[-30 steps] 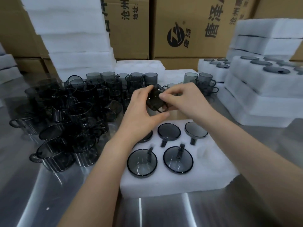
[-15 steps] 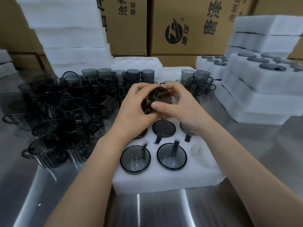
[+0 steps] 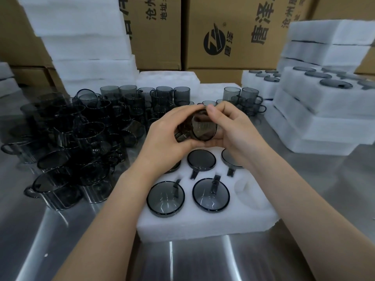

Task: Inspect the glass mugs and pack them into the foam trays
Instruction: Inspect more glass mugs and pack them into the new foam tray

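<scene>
A smoky grey glass mug (image 3: 203,127) lies on its side between both hands, its round end turned toward me, above the far part of the foam tray (image 3: 205,224). My left hand (image 3: 165,136) wraps the mug's body from the left. Fingers of my right hand (image 3: 233,126) curl over its rim from the right. Several mugs sit in the tray's pockets, two at the front (image 3: 166,196) (image 3: 211,194). One pocket (image 3: 241,184) at the tray's front right is empty.
A dense crowd of loose grey mugs (image 3: 77,134) covers the steel table (image 3: 60,240) to the left. More mugs (image 3: 243,98) stand behind the hands. Filled foam trays (image 3: 324,110) are stacked at right, empty foam (image 3: 85,43) at back left, cardboard boxes (image 3: 233,31) behind.
Both hands have turned the mug, so its round end now faces me, and brought it slightly lower over the tray. The view shifted a little.
</scene>
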`<act>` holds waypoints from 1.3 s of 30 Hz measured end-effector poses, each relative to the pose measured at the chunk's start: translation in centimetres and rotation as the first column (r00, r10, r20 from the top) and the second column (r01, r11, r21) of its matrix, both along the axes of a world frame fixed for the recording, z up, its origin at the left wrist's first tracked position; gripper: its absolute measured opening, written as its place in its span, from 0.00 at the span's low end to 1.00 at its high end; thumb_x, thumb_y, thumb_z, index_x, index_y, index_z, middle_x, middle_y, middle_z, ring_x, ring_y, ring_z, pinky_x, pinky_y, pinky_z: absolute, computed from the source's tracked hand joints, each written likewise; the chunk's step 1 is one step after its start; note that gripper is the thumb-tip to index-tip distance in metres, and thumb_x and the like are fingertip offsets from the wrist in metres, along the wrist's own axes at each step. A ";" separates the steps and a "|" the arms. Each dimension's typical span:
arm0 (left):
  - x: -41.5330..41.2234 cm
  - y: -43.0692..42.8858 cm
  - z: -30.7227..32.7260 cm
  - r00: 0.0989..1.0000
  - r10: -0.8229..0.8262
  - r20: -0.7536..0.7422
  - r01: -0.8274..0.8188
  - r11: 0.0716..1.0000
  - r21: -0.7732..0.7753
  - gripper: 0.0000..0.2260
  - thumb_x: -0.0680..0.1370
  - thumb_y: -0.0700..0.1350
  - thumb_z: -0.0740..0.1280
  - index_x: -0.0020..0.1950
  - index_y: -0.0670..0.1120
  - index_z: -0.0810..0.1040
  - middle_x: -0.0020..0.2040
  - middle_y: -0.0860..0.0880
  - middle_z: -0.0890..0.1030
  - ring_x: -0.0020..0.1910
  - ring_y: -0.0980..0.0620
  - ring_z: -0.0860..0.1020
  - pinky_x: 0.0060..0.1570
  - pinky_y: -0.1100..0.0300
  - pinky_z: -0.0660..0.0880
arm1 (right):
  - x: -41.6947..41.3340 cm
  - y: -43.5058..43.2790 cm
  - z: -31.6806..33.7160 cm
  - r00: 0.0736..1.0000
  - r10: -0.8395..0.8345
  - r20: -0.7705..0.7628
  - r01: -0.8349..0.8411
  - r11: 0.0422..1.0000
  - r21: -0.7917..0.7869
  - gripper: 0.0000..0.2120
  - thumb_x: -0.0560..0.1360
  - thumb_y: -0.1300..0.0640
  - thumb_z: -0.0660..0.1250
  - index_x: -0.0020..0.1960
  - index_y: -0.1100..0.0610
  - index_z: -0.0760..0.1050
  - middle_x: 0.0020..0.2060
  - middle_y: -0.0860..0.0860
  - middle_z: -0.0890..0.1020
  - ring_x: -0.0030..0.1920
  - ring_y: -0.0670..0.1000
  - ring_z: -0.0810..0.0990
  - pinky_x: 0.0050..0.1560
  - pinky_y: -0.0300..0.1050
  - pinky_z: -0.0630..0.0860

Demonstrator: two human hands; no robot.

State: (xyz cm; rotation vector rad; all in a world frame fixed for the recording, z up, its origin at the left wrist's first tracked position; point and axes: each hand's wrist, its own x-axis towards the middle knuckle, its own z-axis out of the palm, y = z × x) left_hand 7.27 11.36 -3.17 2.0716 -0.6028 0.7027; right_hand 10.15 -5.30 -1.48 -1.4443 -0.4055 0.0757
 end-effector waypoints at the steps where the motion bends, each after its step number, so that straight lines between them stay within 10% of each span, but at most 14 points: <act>1: 0.0 0.0 -0.1 1.000 0.007 -0.010 -0.007 1.000 -0.026 0.31 0.67 0.40 0.79 0.68 0.51 0.75 0.62 0.57 0.78 0.63 0.64 0.73 0.64 0.71 0.66 | 0.1 -0.1 0.0 0.999 0.032 -0.021 -0.031 0.999 0.015 0.09 0.79 0.51 0.66 0.41 0.53 0.73 0.43 0.53 0.84 0.36 0.55 0.83 0.36 0.48 0.81; 9: 0.0 0.2 -0.2 0.999 0.006 -0.054 -0.017 0.978 -0.209 0.23 0.70 0.46 0.73 0.62 0.58 0.73 0.54 0.64 0.79 0.56 0.67 0.77 0.56 0.73 0.69 | 0.5 -0.8 -0.2 0.947 0.309 -0.092 -0.294 0.944 0.148 0.22 0.72 0.60 0.68 0.65 0.57 0.75 0.50 0.57 0.81 0.41 0.54 0.83 0.46 0.45 0.81; 20: -0.1 -0.2 -0.2 0.993 0.101 -0.055 -0.103 0.994 -0.030 0.27 0.63 0.54 0.78 0.61 0.59 0.77 0.55 0.60 0.80 0.55 0.61 0.77 0.57 0.64 0.73 | 0.0 0.5 -0.8 0.989 -0.066 0.135 0.093 0.975 -0.202 0.22 0.62 0.50 0.79 0.48 0.53 0.71 0.45 0.53 0.81 0.37 0.45 0.81 0.31 0.40 0.76; 27: 0.0 -0.2 -0.4 0.987 0.148 -0.054 -0.143 0.986 0.083 0.29 0.63 0.56 0.79 0.61 0.61 0.75 0.53 0.57 0.76 0.56 0.58 0.68 0.55 0.69 0.67 | -0.2 1.0 -0.5 0.959 -0.215 0.183 0.249 0.949 -0.193 0.13 0.77 0.48 0.69 0.41 0.55 0.70 0.39 0.57 0.80 0.33 0.50 0.78 0.24 0.42 0.73; 33: -0.2 -0.3 -0.3 0.994 0.055 -0.091 -0.068 0.987 -0.146 0.25 0.64 0.49 0.78 0.57 0.55 0.71 0.57 0.59 0.79 0.59 0.59 0.76 0.58 0.66 0.72 | 0.4 -0.1 -0.1 0.997 -0.072 0.000 0.072 0.996 0.055 0.11 0.82 0.55 0.59 0.53 0.56 0.80 0.42 0.50 0.82 0.28 0.50 0.76 0.31 0.41 0.74; 39: 0.1 0.3 -0.3 0.956 -0.270 -0.111 0.179 0.843 -0.507 0.26 0.64 0.40 0.77 0.56 0.51 0.70 0.71 0.49 0.70 0.66 0.53 0.76 0.63 0.54 0.75 | 0.9 -0.7 -0.4 0.989 0.148 0.005 -0.148 0.989 -0.030 0.19 0.80 0.53 0.60 0.71 0.53 0.72 0.57 0.48 0.81 0.56 0.48 0.78 0.58 0.47 0.70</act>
